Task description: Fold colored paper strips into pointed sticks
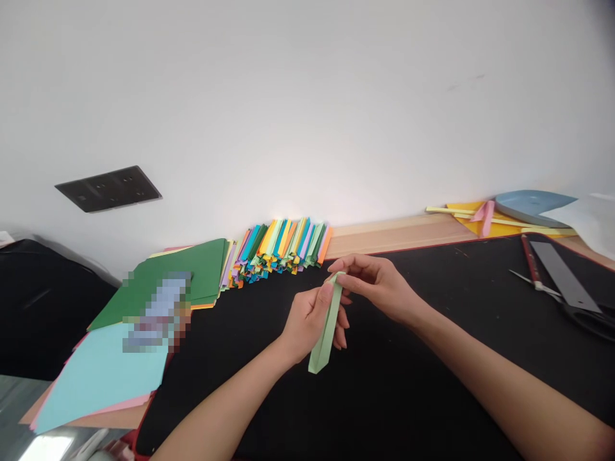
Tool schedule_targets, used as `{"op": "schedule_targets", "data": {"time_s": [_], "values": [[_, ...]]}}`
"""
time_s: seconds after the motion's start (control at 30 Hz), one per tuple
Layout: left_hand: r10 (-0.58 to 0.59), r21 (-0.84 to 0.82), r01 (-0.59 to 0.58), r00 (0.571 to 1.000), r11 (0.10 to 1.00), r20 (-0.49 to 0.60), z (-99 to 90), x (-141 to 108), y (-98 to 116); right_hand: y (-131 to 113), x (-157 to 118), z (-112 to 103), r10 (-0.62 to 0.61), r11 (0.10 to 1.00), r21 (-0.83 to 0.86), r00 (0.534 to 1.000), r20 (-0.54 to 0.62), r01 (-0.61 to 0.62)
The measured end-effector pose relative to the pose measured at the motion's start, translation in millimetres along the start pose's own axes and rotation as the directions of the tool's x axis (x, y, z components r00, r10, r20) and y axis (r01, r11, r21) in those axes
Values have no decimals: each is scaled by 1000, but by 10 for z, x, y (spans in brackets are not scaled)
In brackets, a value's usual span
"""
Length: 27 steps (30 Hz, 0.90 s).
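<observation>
A light green folded paper strip slants between my two hands above the black mat. My left hand is closed on it, thumb on the near side and fingers behind. At its upper end, my right hand pinches the paper between thumb and forefinger. The strip's lower end hangs free below my left hand and shows a crease along its length. Part of its upper end is covered by my fingertips.
Many folded coloured strips are piled by the wall. Left are green sheets and light blue sheets, with a blurred-out object on top. A steel ruler, a red-handled knife, scissors and a blue plate lie right.
</observation>
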State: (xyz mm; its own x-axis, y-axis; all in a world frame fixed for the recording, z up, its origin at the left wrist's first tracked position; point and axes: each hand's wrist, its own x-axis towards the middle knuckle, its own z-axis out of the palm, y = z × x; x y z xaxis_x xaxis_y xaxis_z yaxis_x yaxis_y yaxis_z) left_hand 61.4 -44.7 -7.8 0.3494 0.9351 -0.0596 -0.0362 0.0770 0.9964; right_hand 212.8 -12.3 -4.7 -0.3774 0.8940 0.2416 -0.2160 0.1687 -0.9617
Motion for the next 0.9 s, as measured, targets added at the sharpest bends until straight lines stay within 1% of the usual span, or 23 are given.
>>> {"op": "schedule_targets", "data": {"time_s": [0.23, 0.37, 0.5, 0.6, 0.77, 0.9], "values": [[-4, 13, 4, 1000, 1000, -22, -1, -5, -31, 7, -3, 10, 20, 999, 27, 999, 36, -21], [31, 60, -30, 999, 998, -14, -9, -13, -44, 8, 0, 19, 29, 998, 53, 1000, 2, -29], [86, 149, -80, 996, 986, -36, -12, -20, -23, 15, 6, 13, 31, 999, 32, 999, -29, -30], [105, 201, -92, 993, 975, -54, -13, -26, -7, 25, 13, 5, 34, 999, 11, 998, -46, -34], [133, 274, -116, 990, 955, -45, -24, -30, -14, 27, 21, 13, 43, 999, -3, 997, -64, -43], [132, 300, -111, 990, 947, -50, -27, -30, -1, 25, 19, 25, 53, 999, -9, 997, -54, -54]]}}
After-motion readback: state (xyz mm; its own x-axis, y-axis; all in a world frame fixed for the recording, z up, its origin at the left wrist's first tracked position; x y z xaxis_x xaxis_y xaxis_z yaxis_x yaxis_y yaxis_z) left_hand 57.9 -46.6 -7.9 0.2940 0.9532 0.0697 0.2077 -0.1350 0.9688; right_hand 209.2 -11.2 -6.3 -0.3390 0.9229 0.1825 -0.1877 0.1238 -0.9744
